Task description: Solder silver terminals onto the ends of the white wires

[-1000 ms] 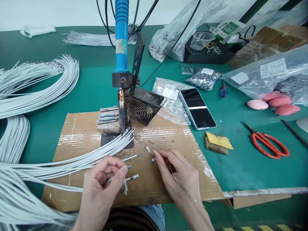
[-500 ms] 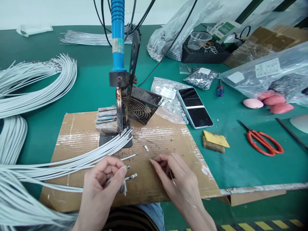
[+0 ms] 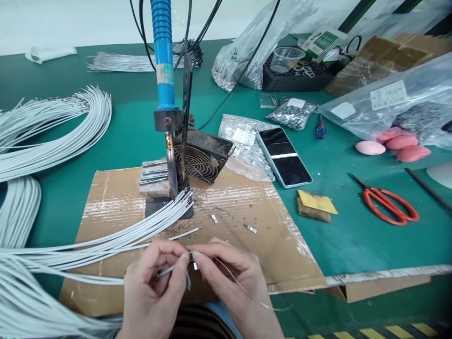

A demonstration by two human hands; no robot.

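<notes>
My left hand (image 3: 157,278) is closed in a pinch on the end of a white cable (image 3: 165,271). My right hand (image 3: 235,278) meets it, thumb and forefinger pinched at the cable's thin coloured wire end (image 3: 191,255); the fingertips partly hide the contact. Just below hangs a small white connector piece (image 3: 195,266). Looped over my right hand is a thin pale wire (image 3: 240,285), probably solder. Beyond my hands, the blue-handled soldering iron (image 3: 164,84) stands tip down in its holder, above a fan of white cables (image 3: 141,230).
Under my hands lies a cardboard sheet (image 3: 261,254) bearing two small white-and-metal pieces (image 3: 250,228). Behind it stands a black fan (image 3: 205,155). To the right are a phone (image 3: 284,157), a yellow sponge (image 3: 318,202) and red-handled scissors (image 3: 390,205). Cable bundles (image 3: 84,136) cover the left.
My right hand has moved left to meet my left hand at the cable end. A second small white-and-metal piece now shows on the cardboard. The view has shifted slightly.
</notes>
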